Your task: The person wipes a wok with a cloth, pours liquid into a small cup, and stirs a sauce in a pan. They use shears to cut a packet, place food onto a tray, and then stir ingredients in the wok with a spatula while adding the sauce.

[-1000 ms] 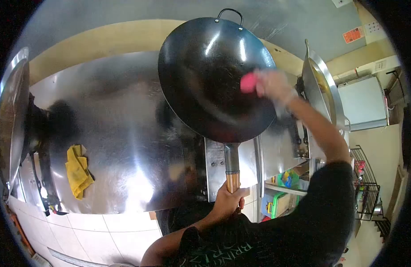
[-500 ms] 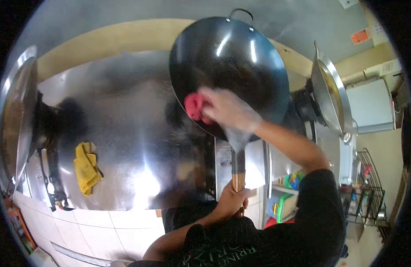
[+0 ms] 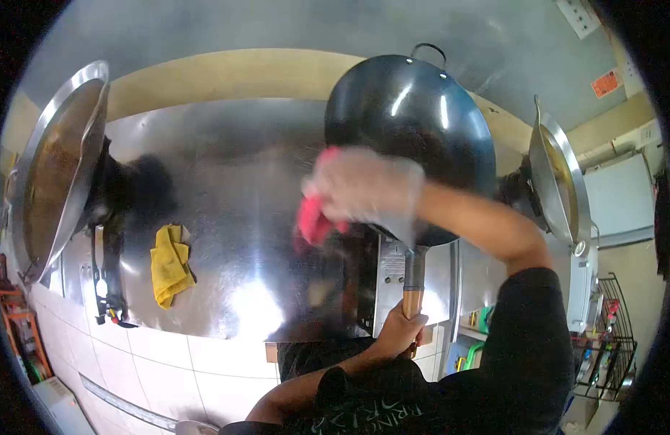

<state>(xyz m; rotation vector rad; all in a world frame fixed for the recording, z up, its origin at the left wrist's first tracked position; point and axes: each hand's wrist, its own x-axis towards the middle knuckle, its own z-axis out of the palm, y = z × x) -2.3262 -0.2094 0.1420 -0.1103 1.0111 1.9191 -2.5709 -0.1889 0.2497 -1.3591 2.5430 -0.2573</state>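
Note:
A dark round wok [image 3: 422, 123] is tilted up over the steel counter [image 3: 233, 181]. My left hand [image 3: 397, 332] grips its wooden handle [image 3: 413, 299] near my body. My right hand [image 3: 364, 185], in a thin clear glove, holds a bunched pink cloth [image 3: 313, 217]. That hand is at the wok's lower left rim, and the cloth hangs just outside the rim, over the counter. My right forearm crosses in front of the lower part of the wok and hides it.
A yellow rag [image 3: 170, 264] lies on the counter's left part. A large steel wok [image 3: 56, 167] stands tilted at the far left, another steel wok [image 3: 560, 181] at the right. A wire rack [image 3: 603, 341] is at the lower right, white tiles [image 3: 168, 362] front the counter.
My right hand swept the pink cloth from the wok's right inner side across to its left side and past the lower left rim. My left hand kept hold of the handle.

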